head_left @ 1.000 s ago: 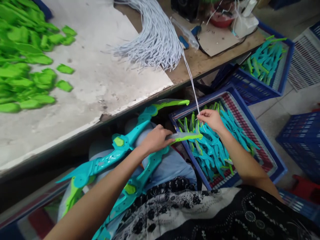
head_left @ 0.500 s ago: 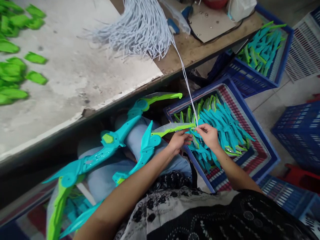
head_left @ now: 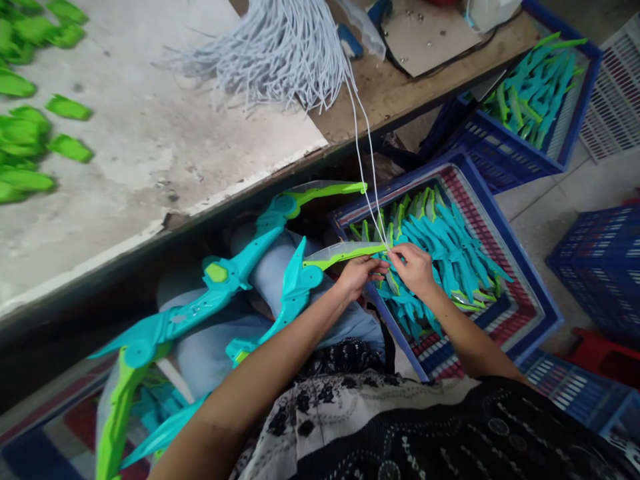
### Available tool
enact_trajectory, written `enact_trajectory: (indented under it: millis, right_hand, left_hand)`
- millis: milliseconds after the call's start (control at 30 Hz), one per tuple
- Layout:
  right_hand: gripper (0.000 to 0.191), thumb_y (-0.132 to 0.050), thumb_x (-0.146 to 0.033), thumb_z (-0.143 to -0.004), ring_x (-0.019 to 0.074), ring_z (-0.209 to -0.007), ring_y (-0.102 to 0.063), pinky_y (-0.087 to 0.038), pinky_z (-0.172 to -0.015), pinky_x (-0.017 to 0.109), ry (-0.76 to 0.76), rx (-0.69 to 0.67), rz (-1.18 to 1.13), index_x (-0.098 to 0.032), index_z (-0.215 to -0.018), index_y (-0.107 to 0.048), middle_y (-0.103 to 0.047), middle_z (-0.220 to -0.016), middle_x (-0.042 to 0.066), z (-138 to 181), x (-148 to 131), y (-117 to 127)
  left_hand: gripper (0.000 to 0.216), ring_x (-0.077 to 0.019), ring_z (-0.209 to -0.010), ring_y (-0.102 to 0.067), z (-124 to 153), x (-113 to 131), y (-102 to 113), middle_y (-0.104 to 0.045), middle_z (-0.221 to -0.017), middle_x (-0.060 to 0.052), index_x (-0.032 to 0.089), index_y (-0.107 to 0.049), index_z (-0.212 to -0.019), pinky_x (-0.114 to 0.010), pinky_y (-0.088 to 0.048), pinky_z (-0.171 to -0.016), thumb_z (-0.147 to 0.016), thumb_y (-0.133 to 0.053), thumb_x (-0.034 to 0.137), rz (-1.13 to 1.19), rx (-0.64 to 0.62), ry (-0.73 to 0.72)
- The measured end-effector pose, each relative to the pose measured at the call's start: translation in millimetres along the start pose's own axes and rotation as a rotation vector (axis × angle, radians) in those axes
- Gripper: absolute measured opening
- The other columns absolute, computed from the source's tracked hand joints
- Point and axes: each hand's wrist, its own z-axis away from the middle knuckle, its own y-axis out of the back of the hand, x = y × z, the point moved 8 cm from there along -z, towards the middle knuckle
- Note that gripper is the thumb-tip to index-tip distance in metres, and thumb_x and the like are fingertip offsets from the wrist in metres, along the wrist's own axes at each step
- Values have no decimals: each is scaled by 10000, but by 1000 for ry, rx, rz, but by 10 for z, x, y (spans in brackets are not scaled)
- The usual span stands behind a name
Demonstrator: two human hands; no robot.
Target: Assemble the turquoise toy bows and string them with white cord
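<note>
At centre, my left hand [head_left: 364,275] holds the lime-green tip of a turquoise plastic toy bow [head_left: 295,293] slanting towards seven o'clock; my right hand [head_left: 413,268] pinches two thin white cords [head_left: 384,238] there. My fingers hide whether they're fastened. A second matching bow [head_left: 185,320], at eight o'clock, shows no cord strung along it. More lie bundled at twelve.

Free lane across bare tabletop [head_left: 130,150] between green pieces [head_left: 23,137] and cord bundle [head_left: 280,60]. Two cord strands [head_left: 371,141] slant down to right hand [head_left: 413,268], crossing the way. Turquoise frames [head_left: 200,319] obstruct lap; filled basket [head_left: 513,237] beneath right hand.
</note>
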Motion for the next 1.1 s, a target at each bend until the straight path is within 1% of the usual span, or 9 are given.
enact_trajectory:
  millis: [167,300,500,633,800,867,933,1000,1100]
  right_hand:
    - [214,-484,-248,-929,195,-792,-634,-462,-747,299,50,-15,78,-207,-788,-640,-696,-793,65,-32,-58,68]
    - [183,-505,-239,-919,182,-772,-634,-458,-732,282,53,-37,59,-209,-801,-641,-695,-791,51,-53,-63,117]
    - [189,-510,-228,-915,186,-771,-626,-449,-725,282,61,-76,102,-201,-783,-643,-685,-765,54,-63,-57,32]
    - [215,-512,-250,-921,200,-803,-632,-462,-742,300,49,-125,71,-198,-787,-672,-691,-784,70,-84,-79,-74]
    - [169,-595,-315,-860,190,-778,-654,-508,-737,308,-108,-123,-228,-218,-816,-725,-720,-844,55,-89,90,-70]
    - [187,-627,-376,-822,187,-737,-651,-517,-701,310,-218,-108,-345,-221,-817,-732,-721,-817,46,-90,230,-60]
    - [259,-628,-443,-792,175,-659,-629,-507,-609,294,-369,-52,-450,-206,-831,-726,-700,-749,37,-95,392,-69]
    - [327,-624,-496,-763,156,-599,-594,-472,-524,264,-485,-36,-532,-192,-844,-714,-670,-698,25,-110,481,-161]
    - [362,-635,-531,-723,132,-584,-558,-446,-512,240,-507,-93,-617,-187,-817,-695,-645,-685,9,-166,421,-377]
  left_hand:
    - [115,-106,-619,-644,-16,1,-4,-727,-775,-92,88,-666,-762,-213,-517,-592,-843,-585,79,-12,-9,1]
    - [167,-107,-625,-643,-10,17,6,-720,-756,-80,91,-669,-744,-212,-513,-589,-855,-547,64,-25,2,-6]
    - [84,-117,-640,-640,-34,0,12,-730,-783,-94,95,-679,-746,-230,-505,-608,-814,-630,107,-22,-9,-14]
    - [39,-117,-629,-634,-83,-26,0,-703,-709,-60,103,-682,-769,-228,-493,-606,-792,-676,134,1,-33,-24]
    - [80,-109,-629,-627,-149,28,-49,-689,-672,-27,121,-682,-768,-235,-496,-656,-778,-721,191,-13,-59,-99]
    - [91,-104,-605,-619,-157,50,-59,-678,-639,-18,124,-670,-741,-231,-494,-650,-783,-715,190,-36,-57,-112]
    - [115,-100,-569,-606,-152,55,-51,-661,-609,-15,121,-647,-703,-227,-487,-623,-806,-673,163,-68,-33,-101]
    - [151,-92,-525,-577,-138,60,-36,-640,-590,-11,122,-623,-676,-224,-469,-585,-826,-624,136,-111,8,-89]
    - [192,-80,-455,-506,-98,85,-49,-591,-562,7,135,-583,-643,-217,-412,-503,-835,-569,131,-202,54,-78]
